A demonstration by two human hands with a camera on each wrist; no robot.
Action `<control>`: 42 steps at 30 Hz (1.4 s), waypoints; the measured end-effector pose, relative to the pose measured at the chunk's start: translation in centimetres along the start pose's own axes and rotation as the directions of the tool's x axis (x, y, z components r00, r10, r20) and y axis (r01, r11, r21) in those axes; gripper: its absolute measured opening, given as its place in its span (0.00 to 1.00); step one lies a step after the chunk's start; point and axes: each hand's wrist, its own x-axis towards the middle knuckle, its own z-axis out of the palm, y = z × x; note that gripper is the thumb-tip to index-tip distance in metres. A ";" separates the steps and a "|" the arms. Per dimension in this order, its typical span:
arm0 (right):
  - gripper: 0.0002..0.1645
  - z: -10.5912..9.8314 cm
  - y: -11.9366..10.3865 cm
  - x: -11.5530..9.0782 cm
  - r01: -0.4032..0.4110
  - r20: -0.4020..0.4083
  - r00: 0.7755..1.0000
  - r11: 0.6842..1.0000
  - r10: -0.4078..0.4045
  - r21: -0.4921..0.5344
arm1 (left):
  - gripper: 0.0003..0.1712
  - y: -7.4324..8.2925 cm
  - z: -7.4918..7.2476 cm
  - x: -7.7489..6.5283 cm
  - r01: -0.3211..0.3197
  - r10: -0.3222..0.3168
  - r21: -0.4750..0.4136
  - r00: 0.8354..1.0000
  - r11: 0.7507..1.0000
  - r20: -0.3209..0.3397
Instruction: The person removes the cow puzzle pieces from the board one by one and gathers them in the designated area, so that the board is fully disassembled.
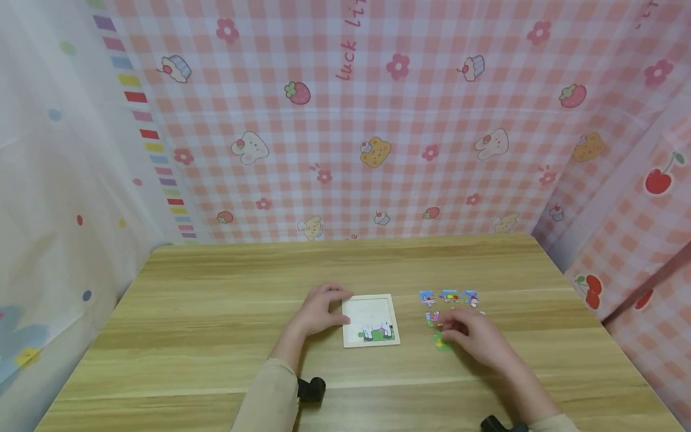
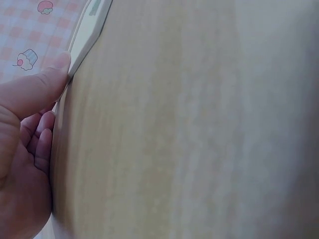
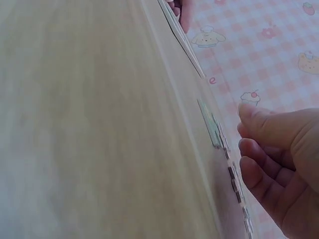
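Observation:
A square, pale wooden puzzle board (image 1: 370, 347) with a raised rim lies flat on the table. Along its lower right, joined puzzle pieces (image 1: 376, 331) show a white animal's legs on green ground. My left hand (image 1: 320, 312) rests at the board's left side, with thumb and forefinger touching the edge; in the left wrist view the thumb (image 2: 52, 77) lies at a corner of the board. My right hand (image 1: 475, 336) hovers over loose pieces, its fingers loosely bent and nothing visible between them. A green piece (image 1: 439, 342) lies just below its fingertips, and a pink-and-green piece (image 1: 432, 318) beside them.
Behind the right hand, a row of blue-topped pieces (image 1: 426, 297) lies on the wood-grain table (image 1: 227, 336). The right hand partly covers other pieces. A checked pink curtain (image 1: 345, 120) hangs at the back edge. Black wrist cameras (image 1: 311, 390) sit on both forearms.

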 end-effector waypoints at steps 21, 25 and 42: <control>0.12 4.4 -4.7 4.1 0.087 0.221 0.969 0.991 -0.107 0.100 | 0.30 0.2 -0.1 -0.1 0.007 -0.007 -0.003 1.000 1.000 0.002; 0.13 5.1 -5.5 5.1 0.097 0.236 0.965 0.991 -0.116 0.089 | 0.30 0.3 -0.2 -0.2 0.005 -0.005 -0.003 1.000 1.000 0.002; 0.14 7.2 -6.2 6.4 0.105 0.252 0.961 0.993 -0.115 0.050 | 0.30 0.3 -0.2 -0.1 -0.012 0.012 0.001 1.000 1.000 0.001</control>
